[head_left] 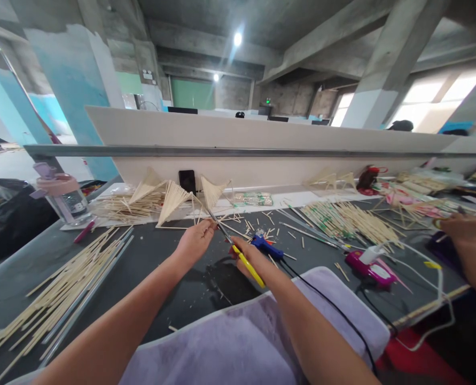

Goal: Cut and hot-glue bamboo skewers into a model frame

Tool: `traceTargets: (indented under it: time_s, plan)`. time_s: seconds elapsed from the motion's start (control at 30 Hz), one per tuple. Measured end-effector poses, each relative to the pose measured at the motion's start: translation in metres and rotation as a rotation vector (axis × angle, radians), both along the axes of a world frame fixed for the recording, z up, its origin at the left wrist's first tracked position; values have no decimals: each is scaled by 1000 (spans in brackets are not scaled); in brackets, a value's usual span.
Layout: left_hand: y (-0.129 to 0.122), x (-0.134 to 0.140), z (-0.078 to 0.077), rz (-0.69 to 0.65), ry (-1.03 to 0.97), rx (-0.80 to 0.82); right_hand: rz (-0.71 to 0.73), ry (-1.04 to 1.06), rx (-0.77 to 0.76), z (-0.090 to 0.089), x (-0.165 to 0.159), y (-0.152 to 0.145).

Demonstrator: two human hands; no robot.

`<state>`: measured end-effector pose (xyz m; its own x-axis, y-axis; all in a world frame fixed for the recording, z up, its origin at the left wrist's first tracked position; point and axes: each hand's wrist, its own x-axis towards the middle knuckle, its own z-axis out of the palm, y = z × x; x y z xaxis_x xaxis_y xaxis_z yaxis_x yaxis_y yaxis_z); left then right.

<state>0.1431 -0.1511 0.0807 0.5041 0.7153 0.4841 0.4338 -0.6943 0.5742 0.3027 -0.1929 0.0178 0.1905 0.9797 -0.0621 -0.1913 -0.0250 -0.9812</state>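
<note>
My right hand (243, 256) is closed around yellow-handled scissors (251, 267), whose long metal blades point away and to the left. Near the blade tips my left hand (197, 238) is closed in a pinch; whatever lies between its fingertips is too small to make out. Just beyond it stands a fan-shaped stick model (174, 202), with a second curved stick model (213, 191) to its right. Short cut stick pieces (267, 232) lie scattered right of the blades. A blue glue gun (266, 247) rests beside my right hand, its black cable trailing toward me.
Long wooden sticks (69, 283) spread across the left. More sticks (350, 220) lie right of centre, near a magenta power strip (369, 268). A bottle (63, 195) and a black phone (187, 182) stand farther back. Another person's hand (464, 230) is at far right.
</note>
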Motion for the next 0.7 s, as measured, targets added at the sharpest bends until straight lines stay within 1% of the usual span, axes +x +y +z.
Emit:
traceTargets:
  time_s: [0.1, 0.2, 0.33, 0.43, 0.5, 0.7]
  plan:
    - [-1, -1, 0, 39, 71, 37, -31, 41, -62, 5, -5, -4]
    - [-2, -1, 1, 61, 108, 47, -42, 57, -93, 12, -6, -9]
    - [0, 0, 1, 5, 55, 1, -52, 62, -101, 17, -7, -10]
    - [1, 1, 4, -54, -10, -66, -52, 58, -108, 15, -7, -7]
    - [1, 0, 7, -70, -29, -129, -52, 38, -105, 12, -7, -5]
    - [-1, -3, 12, -84, -65, -387, 1, -71, -57, 8, -3, -6]
